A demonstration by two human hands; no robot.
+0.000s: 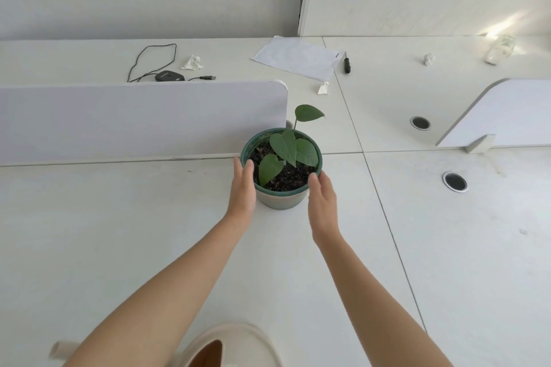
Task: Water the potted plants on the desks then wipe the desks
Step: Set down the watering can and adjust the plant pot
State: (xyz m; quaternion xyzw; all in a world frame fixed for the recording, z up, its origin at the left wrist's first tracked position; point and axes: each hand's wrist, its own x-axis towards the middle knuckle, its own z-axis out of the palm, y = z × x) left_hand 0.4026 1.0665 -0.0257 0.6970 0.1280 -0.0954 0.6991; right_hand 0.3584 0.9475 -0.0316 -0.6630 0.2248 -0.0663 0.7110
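The watering step seems in hand: 2 hands frame the pot (280, 199), likely to shift it. It stands at the far edge of the table (119, 232), by the end of the divider (143, 116). The left hand (243, 188), fingers straight, lies against its left side; the right hand (323, 202), also flat, sits just beside its right side, contact unclear. Next calls for pressing both palms in evenly, then reaching the watering can (238, 343) at the near edge.

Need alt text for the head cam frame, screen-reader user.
Two open hands, left hand and right hand, flank a green pot holding a small leafy plant on a white desk, fingers straight beside its rim. A cream vessel sits at the bottom edge; paper and crumpled tissues lie beyond a low divider.
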